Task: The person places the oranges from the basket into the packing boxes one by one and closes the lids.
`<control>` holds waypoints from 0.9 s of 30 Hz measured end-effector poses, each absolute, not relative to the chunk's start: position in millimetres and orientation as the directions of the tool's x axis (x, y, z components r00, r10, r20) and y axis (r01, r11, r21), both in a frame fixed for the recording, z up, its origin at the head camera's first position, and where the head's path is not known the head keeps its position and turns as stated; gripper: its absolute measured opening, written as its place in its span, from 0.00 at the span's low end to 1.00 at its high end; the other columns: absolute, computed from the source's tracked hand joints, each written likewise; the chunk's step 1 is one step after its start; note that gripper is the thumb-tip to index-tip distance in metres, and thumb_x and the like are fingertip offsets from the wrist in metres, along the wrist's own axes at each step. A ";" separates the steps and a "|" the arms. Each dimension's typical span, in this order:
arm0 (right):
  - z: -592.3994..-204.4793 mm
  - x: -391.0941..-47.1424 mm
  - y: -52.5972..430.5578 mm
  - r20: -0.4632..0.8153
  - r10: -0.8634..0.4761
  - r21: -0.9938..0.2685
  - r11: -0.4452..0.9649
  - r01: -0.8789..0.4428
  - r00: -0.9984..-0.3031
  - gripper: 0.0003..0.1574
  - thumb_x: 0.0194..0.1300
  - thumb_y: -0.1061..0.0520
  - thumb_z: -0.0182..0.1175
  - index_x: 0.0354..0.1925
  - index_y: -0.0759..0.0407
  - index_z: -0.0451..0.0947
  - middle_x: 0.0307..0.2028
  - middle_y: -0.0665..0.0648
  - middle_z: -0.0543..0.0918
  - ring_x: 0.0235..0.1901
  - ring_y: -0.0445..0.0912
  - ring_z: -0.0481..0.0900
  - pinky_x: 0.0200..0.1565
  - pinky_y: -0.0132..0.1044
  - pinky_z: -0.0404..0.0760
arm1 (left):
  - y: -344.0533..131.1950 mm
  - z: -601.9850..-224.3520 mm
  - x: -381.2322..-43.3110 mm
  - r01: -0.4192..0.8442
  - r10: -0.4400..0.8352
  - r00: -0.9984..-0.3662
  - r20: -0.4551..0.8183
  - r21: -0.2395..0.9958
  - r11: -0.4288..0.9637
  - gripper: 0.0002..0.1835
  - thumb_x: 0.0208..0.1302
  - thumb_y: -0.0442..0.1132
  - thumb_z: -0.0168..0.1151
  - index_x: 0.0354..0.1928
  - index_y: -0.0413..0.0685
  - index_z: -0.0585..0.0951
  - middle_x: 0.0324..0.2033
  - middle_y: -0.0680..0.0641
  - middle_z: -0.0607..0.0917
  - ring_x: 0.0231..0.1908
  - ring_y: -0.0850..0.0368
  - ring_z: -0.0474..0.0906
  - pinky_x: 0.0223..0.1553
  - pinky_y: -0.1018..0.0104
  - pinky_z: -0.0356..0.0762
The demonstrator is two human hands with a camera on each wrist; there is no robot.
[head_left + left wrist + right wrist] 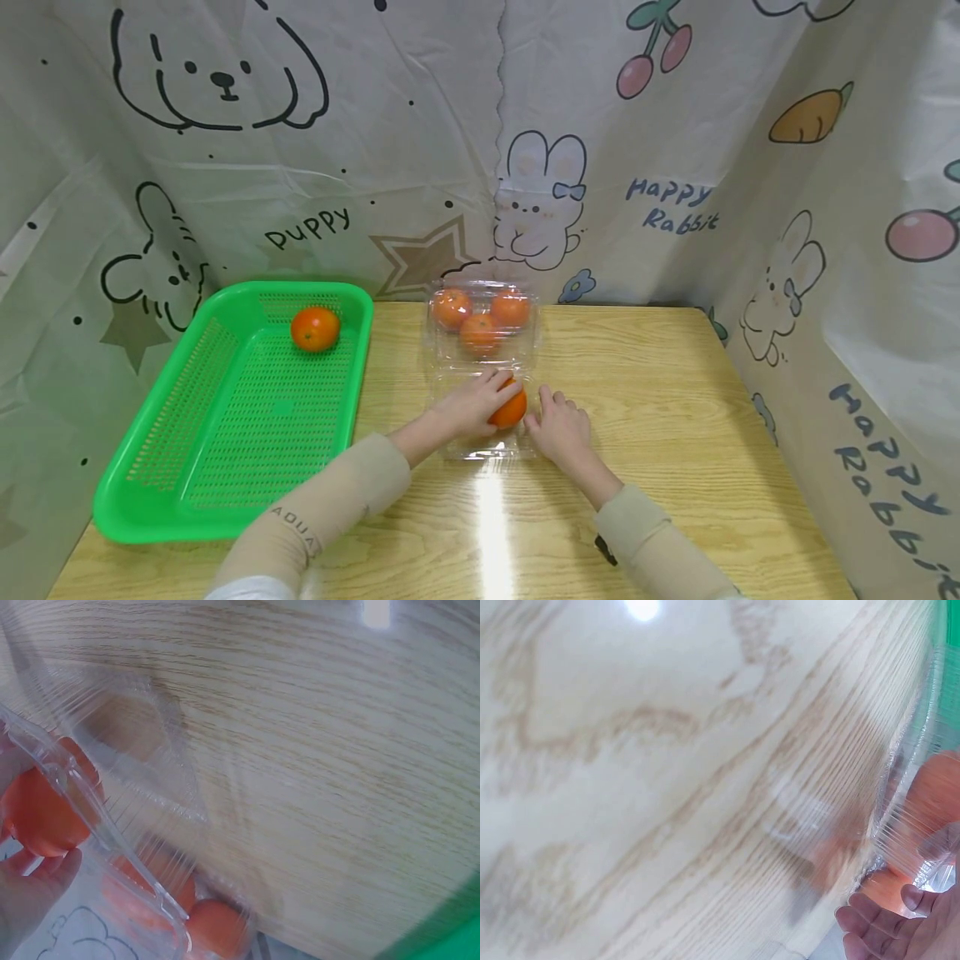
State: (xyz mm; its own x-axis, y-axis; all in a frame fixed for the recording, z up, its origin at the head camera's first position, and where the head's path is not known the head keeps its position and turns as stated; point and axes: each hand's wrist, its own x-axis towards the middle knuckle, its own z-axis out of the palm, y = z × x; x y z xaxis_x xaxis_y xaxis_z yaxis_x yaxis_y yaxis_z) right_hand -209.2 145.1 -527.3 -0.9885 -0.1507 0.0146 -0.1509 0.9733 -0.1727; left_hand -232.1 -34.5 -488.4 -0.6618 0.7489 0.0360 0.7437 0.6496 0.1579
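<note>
The left grip (471, 408) has its fingers and thumb curled round an orange (513, 408) over the near half of a clear plastic clamshell (480, 447), a hold from opposite sides that probably keeps the round fruit from rolling. The right grip (562, 427), fingers loosely bent and holding nothing, is just beside that half's right edge, perhaps to steady the light plastic; whether it touches, I cannot tell. Three oranges (480, 335) sit in the far half, whose walls likely stop them straying across the counter (637, 375). At left, a green perforated basket (176, 531) similarly confines another orange (315, 330).
</note>
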 end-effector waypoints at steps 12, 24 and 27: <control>-524.3 -208.3 144.9 -0.001 -0.152 -0.172 0.974 -0.149 -0.988 0.23 0.60 0.44 0.51 0.47 0.58 0.65 0.32 0.59 0.75 0.28 0.54 0.75 0.31 0.47 0.74 | -30.3 -497.8 -233.0 0.753 0.757 -0.653 0.029 0.129 0.645 0.38 0.49 0.46 0.69 0.63 0.47 0.65 0.61 0.42 0.64 0.60 0.45 0.62 0.56 0.54 0.68; -524.7 -207.5 145.0 0.011 -0.150 -0.179 0.972 -0.149 -0.989 0.24 0.59 0.44 0.52 0.48 0.58 0.66 0.33 0.59 0.75 0.29 0.55 0.76 0.32 0.48 0.75 | -28.5 -498.0 -231.3 0.744 0.749 -0.662 0.008 0.126 0.656 0.38 0.50 0.45 0.69 0.64 0.47 0.65 0.61 0.42 0.64 0.62 0.42 0.61 0.58 0.52 0.66; -524.4 -207.3 144.8 0.007 -0.149 -0.178 0.973 -0.148 -0.989 0.24 0.60 0.44 0.51 0.48 0.58 0.65 0.33 0.60 0.75 0.30 0.55 0.76 0.33 0.48 0.75 | -28.4 -498.2 -230.7 0.735 0.742 -0.671 -0.009 0.124 0.666 0.38 0.51 0.45 0.67 0.64 0.48 0.64 0.63 0.42 0.63 0.62 0.39 0.60 0.59 0.51 0.64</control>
